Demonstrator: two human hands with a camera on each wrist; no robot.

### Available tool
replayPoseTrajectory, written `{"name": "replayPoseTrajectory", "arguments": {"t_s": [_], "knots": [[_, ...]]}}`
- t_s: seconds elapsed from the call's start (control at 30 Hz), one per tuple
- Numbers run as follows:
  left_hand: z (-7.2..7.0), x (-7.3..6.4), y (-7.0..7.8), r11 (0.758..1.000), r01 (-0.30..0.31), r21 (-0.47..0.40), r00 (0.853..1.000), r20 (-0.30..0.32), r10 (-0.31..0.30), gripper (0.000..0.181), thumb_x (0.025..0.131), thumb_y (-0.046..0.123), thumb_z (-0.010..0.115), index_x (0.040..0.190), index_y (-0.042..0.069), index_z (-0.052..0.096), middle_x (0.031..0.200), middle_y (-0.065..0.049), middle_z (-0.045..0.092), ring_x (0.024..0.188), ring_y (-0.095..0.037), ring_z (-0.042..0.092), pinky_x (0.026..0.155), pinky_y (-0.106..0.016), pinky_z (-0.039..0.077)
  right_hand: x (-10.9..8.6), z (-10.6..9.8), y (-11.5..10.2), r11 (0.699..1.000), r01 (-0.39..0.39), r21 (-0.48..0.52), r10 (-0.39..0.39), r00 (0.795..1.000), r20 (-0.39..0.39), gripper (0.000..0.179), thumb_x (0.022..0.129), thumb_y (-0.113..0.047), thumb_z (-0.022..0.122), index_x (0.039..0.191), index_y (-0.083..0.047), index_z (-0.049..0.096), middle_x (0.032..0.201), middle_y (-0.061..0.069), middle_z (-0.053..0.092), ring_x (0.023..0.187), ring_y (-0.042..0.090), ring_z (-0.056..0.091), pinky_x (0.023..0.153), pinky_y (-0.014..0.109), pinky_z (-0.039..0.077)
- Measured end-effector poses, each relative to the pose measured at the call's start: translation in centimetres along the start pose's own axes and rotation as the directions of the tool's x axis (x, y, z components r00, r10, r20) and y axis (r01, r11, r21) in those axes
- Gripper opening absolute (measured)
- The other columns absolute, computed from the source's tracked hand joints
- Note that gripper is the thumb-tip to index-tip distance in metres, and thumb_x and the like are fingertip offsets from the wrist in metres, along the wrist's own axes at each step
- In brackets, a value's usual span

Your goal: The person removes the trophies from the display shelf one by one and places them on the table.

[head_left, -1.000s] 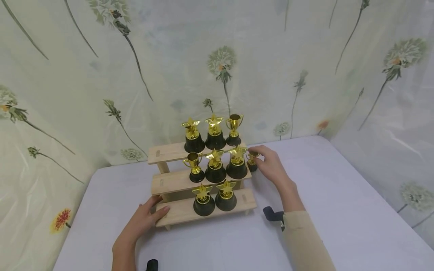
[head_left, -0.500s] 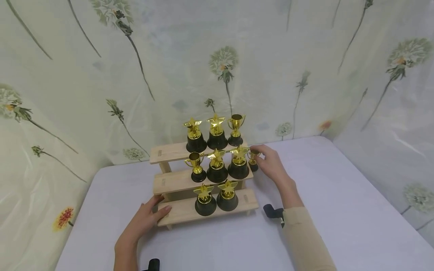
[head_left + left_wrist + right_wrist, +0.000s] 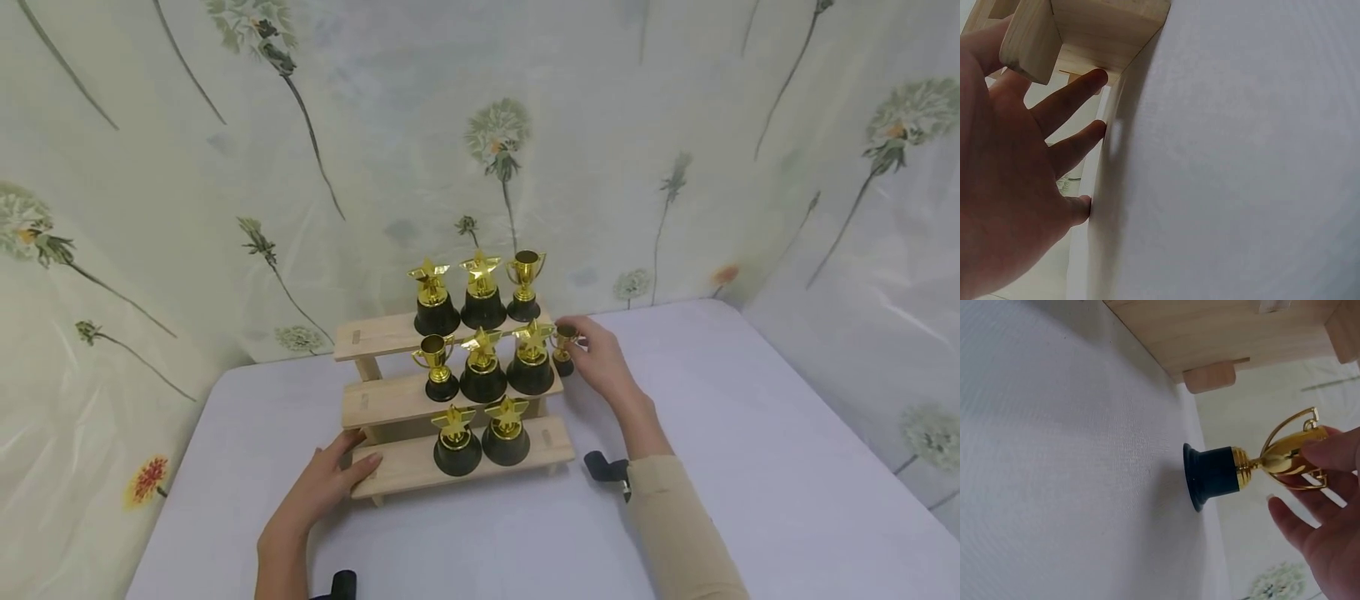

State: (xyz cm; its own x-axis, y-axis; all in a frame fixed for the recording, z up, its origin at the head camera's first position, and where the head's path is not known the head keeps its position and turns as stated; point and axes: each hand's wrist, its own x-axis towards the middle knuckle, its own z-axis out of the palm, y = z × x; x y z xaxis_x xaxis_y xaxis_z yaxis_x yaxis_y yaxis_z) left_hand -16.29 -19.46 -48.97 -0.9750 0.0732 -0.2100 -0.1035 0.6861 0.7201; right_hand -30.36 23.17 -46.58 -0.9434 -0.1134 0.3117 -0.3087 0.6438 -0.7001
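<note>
From the left hand, the small cup trophy lies to the right and farther back, across the three-tiered wooden stand — well apart from that hand, and just past the right end of the middle tier. It is base down, its long axis close to upright; the right hand is the nearer one. The left hand grips the left end of the bottom tier, thumb on top, other fingers behind and beneath, some stretched out straight. Two star trophies stand on that tier. The right hand pinches the trophy by its gold bowl, one finger extended clear of it — whether the black base touches the table I cannot tell.
</note>
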Motion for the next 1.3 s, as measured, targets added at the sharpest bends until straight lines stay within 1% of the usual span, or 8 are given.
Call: {"name": "replayPoseTrajectory", "arguments": {"t_s": [0.13, 0.37, 0.67, 0.9, 1.13, 1.3], "knots": [[-0.02, 0.01, 0.0, 1.0, -0.003, -0.009, 1.0, -0.002, 0.003, 0.081, 0.092, 0.06, 0.058, 0.153, 0.01, 0.038, 0.154, -0.014, 0.045, 0.152, -0.038, 0.024, 0.123, -0.063, -0.003, -0.2, 0.03, 0.05, 1.0, 0.001, 0.005, -0.001, 1.0, 0.0, 0.037, 0.093, 0.003, 0.057, 0.129, -0.005, 0.06, 0.126, 0.017, 0.065, 0.116, 0.035, 0.06, 0.102, 0.056, 0.049], [-0.02, -0.06, -0.02, 1.0, -0.006, -0.01, 1.0, -0.002, 0.006, 0.079, 0.093, 0.057, 0.059, 0.153, 0.01, 0.038, 0.155, -0.013, 0.045, 0.152, -0.037, 0.023, 0.124, -0.062, -0.003, -0.38, 0.3, 0.24, 0.999, -0.001, -0.035, 0.0, 1.0, -0.003, 0.04, 0.094, 0.0, 0.056, 0.134, -0.007, 0.058, 0.131, 0.016, 0.063, 0.122, 0.035, 0.058, 0.103, 0.056, 0.048], [-0.05, -0.2, 0.16, 1.0, 0.001, -0.01, 1.0, -0.001, -0.001, 0.078, 0.093, 0.058, 0.059, 0.152, 0.011, 0.039, 0.156, -0.014, 0.043, 0.152, -0.04, 0.018, 0.123, -0.064, -0.002, -0.45, 0.28, 0.22, 0.999, -0.007, -0.043, 0.007, 1.0, 0.004, 0.041, 0.094, -0.002, 0.056, 0.134, -0.009, 0.057, 0.133, 0.015, 0.062, 0.126, 0.034, 0.056, 0.106, 0.058, 0.045], [0.05, -0.03, 0.07, 1.0, 0.011, -0.016, 1.0, -0.003, -0.011, 0.079, 0.091, 0.059, 0.06, 0.152, 0.012, 0.04, 0.156, -0.014, 0.042, 0.152, -0.041, 0.017, 0.122, -0.065, -0.002, -0.49, 0.18, 0.27, 0.996, 0.024, -0.09, -0.023, 1.0, 0.008, 0.046, 0.093, 0.0, 0.057, 0.138, -0.009, 0.055, 0.139, 0.015, 0.058, 0.133, 0.035, 0.05, 0.115, 0.055, 0.038], [0.06, 0.05, -0.05, 1.0, 0.005, -0.017, 1.0, -0.011, -0.005, 0.079, 0.091, 0.059, 0.06, 0.152, 0.013, 0.039, 0.156, -0.014, 0.043, 0.153, -0.041, 0.017, 0.123, -0.065, -0.003, -0.36, 0.04, 0.16, 0.993, 0.025, -0.113, -0.025, 1.0, 0.003, 0.047, 0.092, -0.004, 0.059, 0.138, -0.01, 0.055, 0.141, 0.014, 0.057, 0.135, 0.036, 0.048, 0.115, 0.055, 0.036], [0.03, 0.11, -0.09, 1.0, 0.006, -0.02, 1.0, -0.012, -0.006, 0.08, 0.091, 0.059, 0.06, 0.152, 0.013, 0.039, 0.156, -0.014, 0.042, 0.153, -0.04, 0.017, 0.122, -0.065, -0.003, -0.37, -0.3, 0.21, 0.989, 0.06, -0.137, -0.062, 0.998, -0.01, 0.047, 0.092, -0.005, 0.06, 0.138, -0.01, 0.056, 0.142, 0.015, 0.056, 0.136, 0.036, 0.047, 0.116, 0.055, 0.036]]}}
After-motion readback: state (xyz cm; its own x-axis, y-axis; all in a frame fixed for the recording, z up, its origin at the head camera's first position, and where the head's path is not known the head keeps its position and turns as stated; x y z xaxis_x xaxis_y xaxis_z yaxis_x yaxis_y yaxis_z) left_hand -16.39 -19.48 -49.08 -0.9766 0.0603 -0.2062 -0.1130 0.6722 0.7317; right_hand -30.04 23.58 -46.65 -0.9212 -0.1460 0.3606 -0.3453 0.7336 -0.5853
